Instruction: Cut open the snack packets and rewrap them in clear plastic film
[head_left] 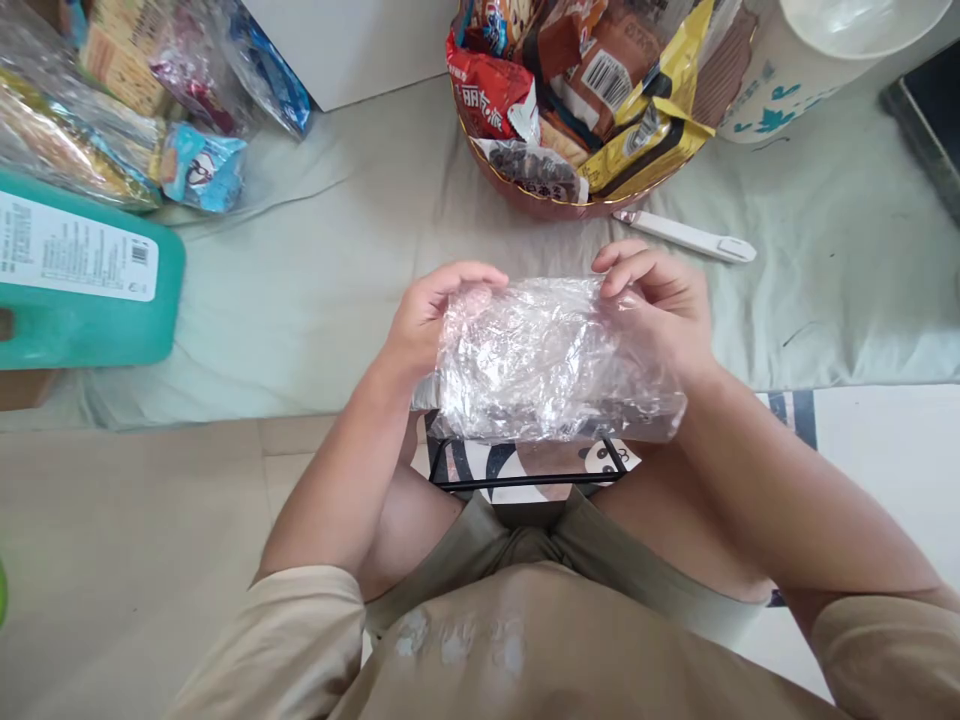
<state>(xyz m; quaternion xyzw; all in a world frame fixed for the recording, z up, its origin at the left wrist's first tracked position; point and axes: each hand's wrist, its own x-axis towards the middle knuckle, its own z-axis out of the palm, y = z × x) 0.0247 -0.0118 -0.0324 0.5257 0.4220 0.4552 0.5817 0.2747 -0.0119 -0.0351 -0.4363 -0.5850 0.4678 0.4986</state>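
Note:
A crinkled clear plastic bag (540, 350) is stretched between my two hands, above my lap and the edge of the cloth-covered surface. My left hand (442, 310) grips its left end, the thumb partly behind the film. At the upper right corner, my right hand (660, 300) pinches the bag with bent fingers. Through the film no contents can be made out. Beyond my right hand, a white utility knife (686, 236) lies on the cloth, its tip close to the snack bowl.
A gold-rimmed bowl (540, 208) full of wrapped snacks stands at the back. Beside it is a white bin (795, 90). A teal container (169, 290) and several packaged snacks (202, 165) sit at left on the pale green cloth (315, 270). Under the bag is a black-framed panda item (525, 470).

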